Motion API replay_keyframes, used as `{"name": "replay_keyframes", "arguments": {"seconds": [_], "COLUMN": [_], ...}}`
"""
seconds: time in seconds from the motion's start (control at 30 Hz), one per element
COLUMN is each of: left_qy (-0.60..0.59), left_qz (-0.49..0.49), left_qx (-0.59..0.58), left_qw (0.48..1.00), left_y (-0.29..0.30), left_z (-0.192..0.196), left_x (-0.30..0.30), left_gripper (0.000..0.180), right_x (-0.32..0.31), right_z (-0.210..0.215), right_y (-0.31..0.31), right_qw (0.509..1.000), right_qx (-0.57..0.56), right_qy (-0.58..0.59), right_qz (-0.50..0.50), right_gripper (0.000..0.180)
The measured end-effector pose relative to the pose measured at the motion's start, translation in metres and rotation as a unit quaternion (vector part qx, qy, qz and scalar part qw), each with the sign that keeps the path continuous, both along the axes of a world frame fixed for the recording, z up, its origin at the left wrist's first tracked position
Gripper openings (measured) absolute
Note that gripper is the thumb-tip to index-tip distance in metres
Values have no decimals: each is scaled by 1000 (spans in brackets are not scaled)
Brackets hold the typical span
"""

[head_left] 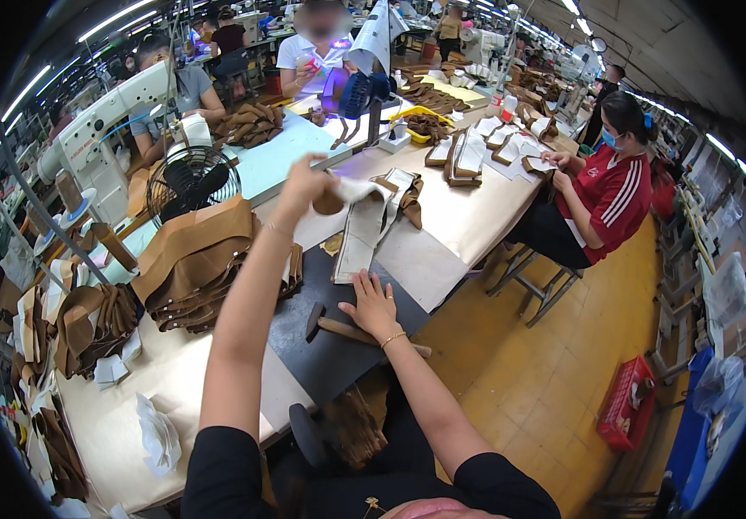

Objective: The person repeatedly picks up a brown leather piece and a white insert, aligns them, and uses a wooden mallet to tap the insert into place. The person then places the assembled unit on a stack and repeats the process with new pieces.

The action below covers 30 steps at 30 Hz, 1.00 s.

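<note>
My left hand (306,189) is raised over the table, its fingers closed on the end of a brown leather strip (331,204) with a white backing. Beneath it lies a small stack of white-backed brown pieces (362,227), its far end folded and turned up. My right hand (373,304) rests flat with fingers spread, the fingertips at the near end of this stack, on a dark board (325,365). A hammer (338,326) lies on the board just nearer to me, its handle passing under my right wrist.
Piled brown leather pieces (191,259) stand left of my left forearm, near a black fan (193,183) and a sewing machine (96,143). A crumpled white sheet (156,435) lies near left. Across the table a person in red (606,203) sits handling pieces. A red crate (625,402) is on the floor.
</note>
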<state>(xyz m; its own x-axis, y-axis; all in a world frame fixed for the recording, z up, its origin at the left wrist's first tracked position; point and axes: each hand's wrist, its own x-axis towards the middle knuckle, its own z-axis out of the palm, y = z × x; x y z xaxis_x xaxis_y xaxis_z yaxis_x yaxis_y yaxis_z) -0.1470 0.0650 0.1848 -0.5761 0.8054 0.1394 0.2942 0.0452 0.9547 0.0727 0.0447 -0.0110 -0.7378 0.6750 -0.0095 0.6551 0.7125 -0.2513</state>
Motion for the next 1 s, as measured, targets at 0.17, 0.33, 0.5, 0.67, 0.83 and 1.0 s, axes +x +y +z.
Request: {"name": "replay_keyframes", "arguments": {"seconds": [0.17, 0.33, 0.5, 0.67, 0.83, 1.0], "left_qy": [-44, 105, 58, 129, 125, 121], "left_qz": [-29, 2, -42, -43, -96, -100], "left_qx": [203, 283, 411, 368, 254, 216], "left_qw": [978, 953, 909, 920, 954, 964], "left_y": [-22, -67, -114, -191, -190, -135], "left_z": [135, 233, 317, 345, 314, 271], "left_x": [-5, 8, -17, -4, -40, -12], "left_gripper": [51, 52, 57, 54, 53, 49], "right_x": [-3, -2, -2, -46, -53, -27], "right_z": [-3, 0, 5, 48, 42, 29], "right_y": [1, 2, 3, -4, 11, 15], "right_qw": [1000, 1000, 999, 996, 995, 997], "right_qx": [10, 0, 5, 53, 50, -32], "right_qy": [12, 4, 27, -63, -75, 67], "right_qz": [5, -5, -19, -44, -52, -11], "right_gripper": [84, 84, 75, 42, 31, 35]}}
